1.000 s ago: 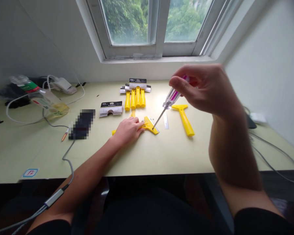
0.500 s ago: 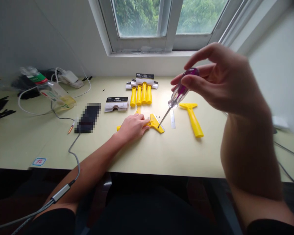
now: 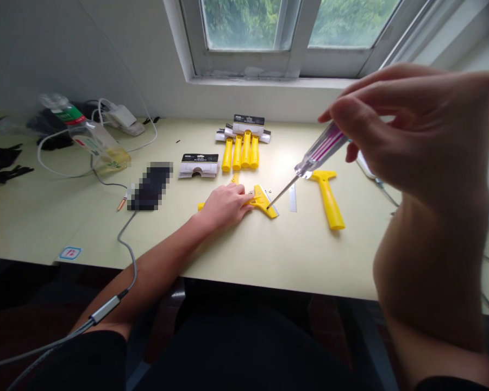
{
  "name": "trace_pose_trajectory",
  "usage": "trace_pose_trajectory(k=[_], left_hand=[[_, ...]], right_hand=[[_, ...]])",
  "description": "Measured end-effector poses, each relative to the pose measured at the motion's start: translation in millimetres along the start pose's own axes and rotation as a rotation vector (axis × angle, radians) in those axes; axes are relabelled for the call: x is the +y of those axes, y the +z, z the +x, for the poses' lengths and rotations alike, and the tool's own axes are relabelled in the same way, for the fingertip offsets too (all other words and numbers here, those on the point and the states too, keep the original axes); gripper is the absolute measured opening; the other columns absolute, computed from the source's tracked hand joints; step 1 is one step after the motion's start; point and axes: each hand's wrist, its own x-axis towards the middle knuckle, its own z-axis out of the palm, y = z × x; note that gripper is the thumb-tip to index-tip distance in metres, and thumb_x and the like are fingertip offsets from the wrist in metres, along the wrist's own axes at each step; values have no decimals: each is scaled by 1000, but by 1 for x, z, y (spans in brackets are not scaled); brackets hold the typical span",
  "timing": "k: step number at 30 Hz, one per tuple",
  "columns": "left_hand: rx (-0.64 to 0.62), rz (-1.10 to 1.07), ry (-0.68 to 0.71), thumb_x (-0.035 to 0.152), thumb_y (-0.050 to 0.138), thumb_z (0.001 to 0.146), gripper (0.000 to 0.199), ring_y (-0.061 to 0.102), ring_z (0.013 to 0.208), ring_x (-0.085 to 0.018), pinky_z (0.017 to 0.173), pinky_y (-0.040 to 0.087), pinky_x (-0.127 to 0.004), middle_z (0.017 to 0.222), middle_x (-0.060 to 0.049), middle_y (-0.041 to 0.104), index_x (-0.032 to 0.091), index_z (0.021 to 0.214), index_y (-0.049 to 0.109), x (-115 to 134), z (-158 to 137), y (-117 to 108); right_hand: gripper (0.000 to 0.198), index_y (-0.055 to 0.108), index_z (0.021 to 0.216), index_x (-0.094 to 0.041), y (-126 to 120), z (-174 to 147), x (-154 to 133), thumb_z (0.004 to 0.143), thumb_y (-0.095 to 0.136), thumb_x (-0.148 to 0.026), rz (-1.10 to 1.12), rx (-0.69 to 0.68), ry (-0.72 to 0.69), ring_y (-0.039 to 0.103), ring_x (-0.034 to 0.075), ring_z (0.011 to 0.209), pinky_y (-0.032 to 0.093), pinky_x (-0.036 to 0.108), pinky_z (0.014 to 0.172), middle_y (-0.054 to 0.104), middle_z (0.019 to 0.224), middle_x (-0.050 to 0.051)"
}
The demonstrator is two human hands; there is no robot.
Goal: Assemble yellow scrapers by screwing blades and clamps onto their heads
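Fingers of the right hand (image 3: 407,127) have come down, gripping a clear, purple-striped screwdriver (image 3: 321,149), its tip at the T-shaped yellow plastic scraper (image 3: 262,199) that the left hand (image 3: 225,206) clasps against the pale-yellow tabletop (image 3: 248,252); beyond stands a grey-framed window (image 3: 302,41).

Pale table (image 3: 269,255) — yellow scraper (image 3: 262,199), second scraper (image 3: 330,202), metal blade (image 3: 293,199), packaged scrapers (image 3: 246,152), card sleeve (image 3: 199,167)

Right grip (image 3: 391,122): 1 screwdriver (image 3: 320,150). Left grip (image 3: 227,204): 1 yellow scraper (image 3: 264,202). Right of left grip: 1 loose blade (image 3: 293,199), 1 T-shaped yellow handle (image 3: 330,203). Beyond left grip: 4 carded yellow handles (image 3: 246,151), 1 separate folded card (image 3: 198,159). Farther left: 1 bottle (image 3: 95,141), 1 blurred device (image 3: 151,184). Metal bits (image 3: 270,190) too small to count.
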Motion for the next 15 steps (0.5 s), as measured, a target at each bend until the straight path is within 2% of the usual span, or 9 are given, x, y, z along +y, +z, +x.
trace_pose_trajectory(k=[2,4,8,12,15], left_hand=[[2,5,-2,40,54,95,26,54,80,-18,64,36,-29,91,-5,62,25,109,71,0,0,0],[2,6,1,40,54,95,26,54,80,-18,63,36,-29,91,-5,62,25,109,71,-1,0,0],[2,4,7,39,55,95,26,55,81,-18,64,36,-30,92,-5,62,25,110,71,-2,0,2],[5,4,9,40,55,95,27,55,81,-18,64,35,-29,93,-5,63,25,111,71,-4,0,5],[4,5,18,40,55,95,27,54,81,-19,64,35,-29,93,-5,63,26,112,70,-5,0,5]], right_hand=[[19,80,93,-17,3,-1,-3,81,72,-28,-28,29,-13,63,19,70,51,36,64,70,87,8],[23,79,101,-16,5,-1,-4,81,72,-24,5,1,-38,66,21,78,55,37,70,71,91,8],[22,76,103,-16,12,1,-3,85,62,-13,223,-14,15,72,23,89,61,41,82,76,101,8],[8,73,91,-22,27,3,-4,85,69,-23,396,59,58,72,24,84,62,42,74,74,90,7],[7,69,91,-22,39,4,-2,84,69,-21,505,137,31,72,21,82,63,38,71,72,87,4]])
